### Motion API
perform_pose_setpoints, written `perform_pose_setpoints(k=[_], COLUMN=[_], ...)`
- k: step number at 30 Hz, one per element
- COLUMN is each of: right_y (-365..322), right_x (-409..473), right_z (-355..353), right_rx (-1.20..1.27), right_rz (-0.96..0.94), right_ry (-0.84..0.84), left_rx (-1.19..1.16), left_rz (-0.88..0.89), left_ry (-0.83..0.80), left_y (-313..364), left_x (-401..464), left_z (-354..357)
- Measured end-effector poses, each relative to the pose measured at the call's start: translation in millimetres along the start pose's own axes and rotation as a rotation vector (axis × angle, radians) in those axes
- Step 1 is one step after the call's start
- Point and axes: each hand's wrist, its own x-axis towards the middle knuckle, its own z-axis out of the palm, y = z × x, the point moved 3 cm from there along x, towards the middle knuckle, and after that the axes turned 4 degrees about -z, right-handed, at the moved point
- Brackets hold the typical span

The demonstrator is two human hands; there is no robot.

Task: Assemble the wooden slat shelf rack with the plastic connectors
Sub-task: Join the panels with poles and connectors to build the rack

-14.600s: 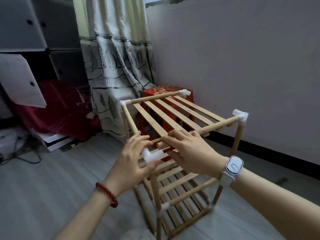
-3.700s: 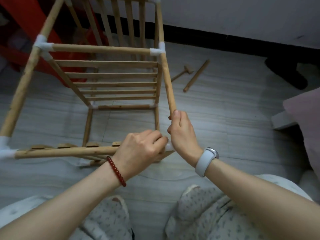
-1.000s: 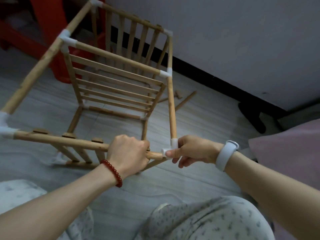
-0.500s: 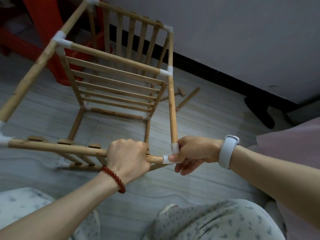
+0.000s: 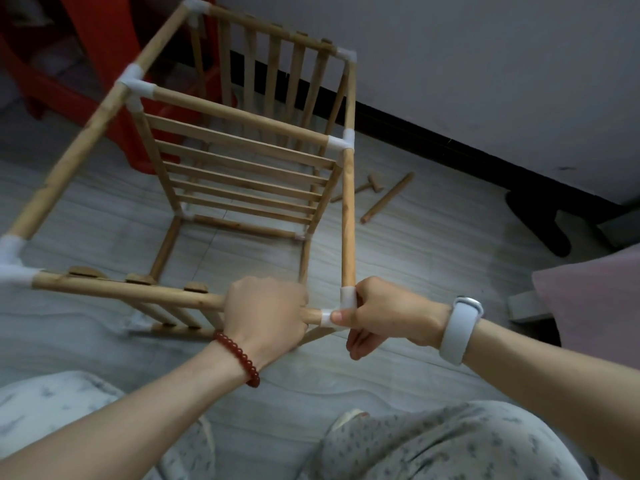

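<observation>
Bare forearms, red bead bracelet point(image 5: 239, 360) on left wrist, white smartwatch point(image 5: 462, 329) on right wrist, grey patterned trousers point(image 5: 450, 445) below the watch.

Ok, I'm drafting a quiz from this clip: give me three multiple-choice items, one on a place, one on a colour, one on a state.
1. Where does the loose wooden dowel lie?
A on the grey floor by the black baseboard
B inside the rack
C on the person's lap

2. What colour is the bead bracelet?
A white
B red
C green

3. What is the left hand doing?
A hanging open
B pressing flat on the floor
C gripping the near wooden rail

Answers: A, it lies right of the rack; B, red beads circle the left wrist; C, fingers curl round the rail beside the white plastic corner connector.
</observation>
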Motion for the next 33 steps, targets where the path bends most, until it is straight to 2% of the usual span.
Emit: perform_pose_setpoints(k=[4, 8, 10, 12, 13, 14, 15, 17, 19, 25, 26, 30, 33], right_y=[6, 14, 19, 28, 31, 33, 32, 24, 18, 9, 9, 8, 6], right_x=[1, 2, 5, 10, 13, 18, 24, 35, 44, 55, 57, 57, 58], right_z=[2, -1, 0, -5, -8, -9, -7, 3, 14, 20, 21, 22, 23], right_rx=[0.017, 0.129, 0.100, 0.066, 0.126, 0.252, 0.425, 0.777, 0.959, 1.100, 1.110, 1.125, 1.103], right_rz=[-0.076, -0.209, -0.266, -0.304, -0.317, -0.324, -0.319, -0.317, -0.348, -0.401, -0.397, -0.406, -0.407], right_ry=[0.066, 0.132, 0.178, 0.391, 0.529, 0.621, 0.635, 0.524, 0.395, 0.228, 0.227, 0.306, 0.367], left_rx=[0.011, 0.092, 0.097, 0.097, 0.074, 0.057, 0.049, 0.044, 0.051, -0.037, -0.012, -0.016, -0.025], left_rz=[0.102, 0.130, 0.145, 0.175, 0.200, 0.237, 0.264, 0.256, 0.273, 0.434, 0.448, 0.411, 0.384], left_ry=[0.057, 0.005, -0.015, -0.050, -0.061, -0.074, -0.087, -0.158, -0.198, -0.107, -0.103, 0.080, 0.092], left_y=[-5, -8, -12, -13, -15, -18, -23, -32, -39, -49, -48, -42, -38], left_x=[2, 11, 14, 9, 8, 7, 7, 9, 11, 8, 8, 6, 7], left_z=[-2, -1, -2, -4, -4, -3, -3, -5, -9, -13, -13, -6, -1])
